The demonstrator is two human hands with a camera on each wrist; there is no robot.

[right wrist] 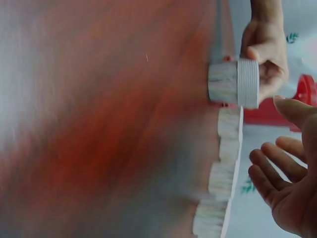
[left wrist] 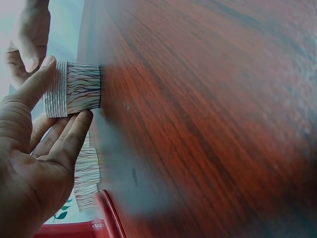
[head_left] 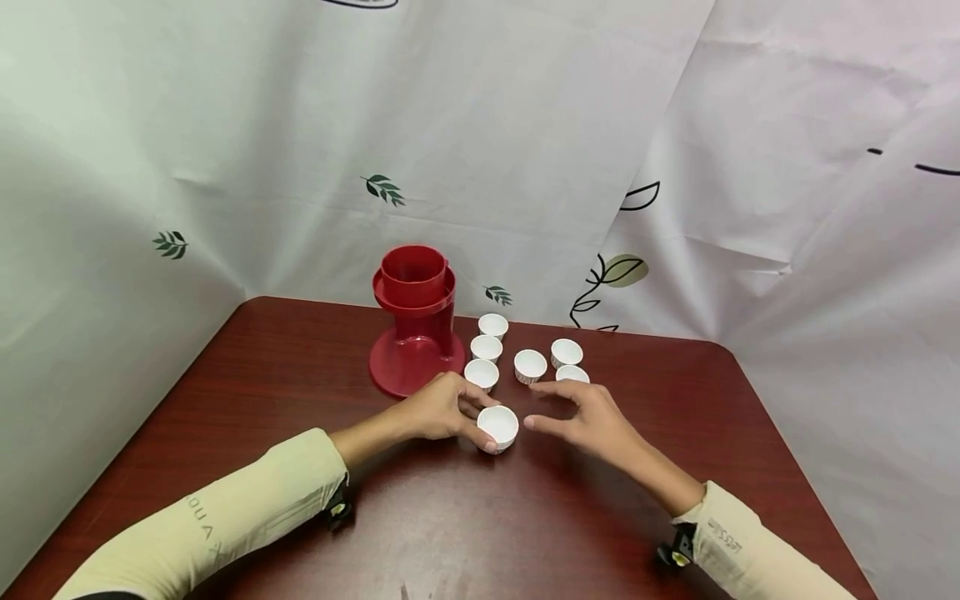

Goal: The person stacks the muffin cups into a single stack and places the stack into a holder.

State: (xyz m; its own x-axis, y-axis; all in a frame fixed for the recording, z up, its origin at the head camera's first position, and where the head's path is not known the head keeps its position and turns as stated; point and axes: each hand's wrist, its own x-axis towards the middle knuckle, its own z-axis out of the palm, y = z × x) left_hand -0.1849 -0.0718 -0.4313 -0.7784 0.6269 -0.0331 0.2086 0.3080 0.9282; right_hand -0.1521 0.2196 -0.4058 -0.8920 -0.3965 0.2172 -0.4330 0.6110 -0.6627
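Note:
My left hand [head_left: 441,408] grips a small stack of nested white paper baking cups [head_left: 498,427] between thumb and fingers, low over the table. Several ridged rims show at the top of the stack [left wrist: 74,89] in the left wrist view, with wavy coloured lines on the side below. Just right of the stack is my right hand [head_left: 592,421], thumb and fingers spread apart, holding nothing. In the right wrist view a gap separates its fingers [right wrist: 280,166] from the stack.
Beyond the hands stand more white baking cups: a row of three [head_left: 482,373] on the left, and a looser group [head_left: 530,365] on the right, partly behind my right hand. A red plastic stand [head_left: 412,354] with a round top is at the back left of the brown table [head_left: 285,367].

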